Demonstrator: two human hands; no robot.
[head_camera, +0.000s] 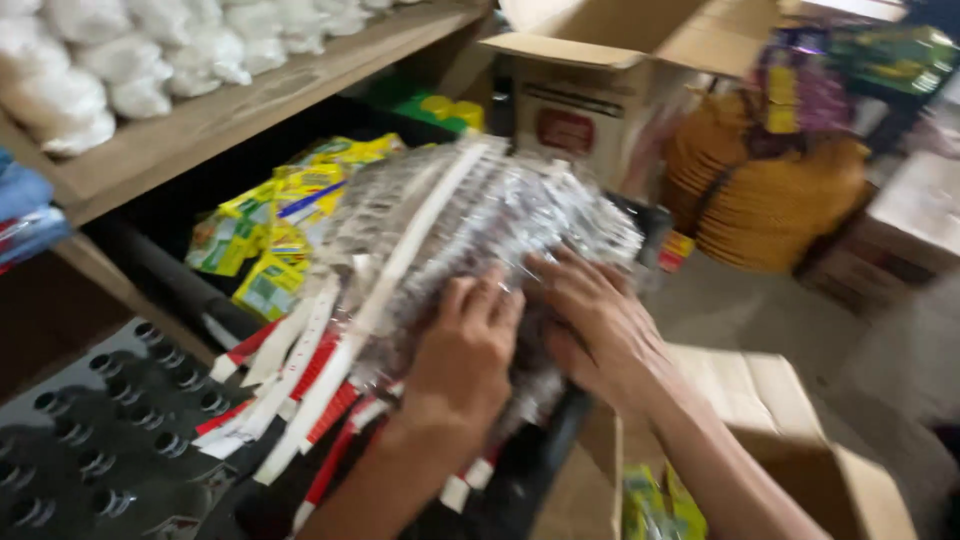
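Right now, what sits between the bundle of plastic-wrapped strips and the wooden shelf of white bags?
Head view: yellow-green packets lie in the dark shelf bay between the bundle and the wooden shelf. Both hands press on the bundle.

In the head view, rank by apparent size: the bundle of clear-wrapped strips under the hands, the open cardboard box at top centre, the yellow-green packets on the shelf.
1. Bundle of clear-wrapped strips, nearest the camera.
2. Open cardboard box and yellow-green packets: too alike to rank; the box is farther off.

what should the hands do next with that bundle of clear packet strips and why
Probably lower the bundle of clear packet strips onto the shelf. Both the left hand and right hand press on it, and its red-and-white header ends droop loose.
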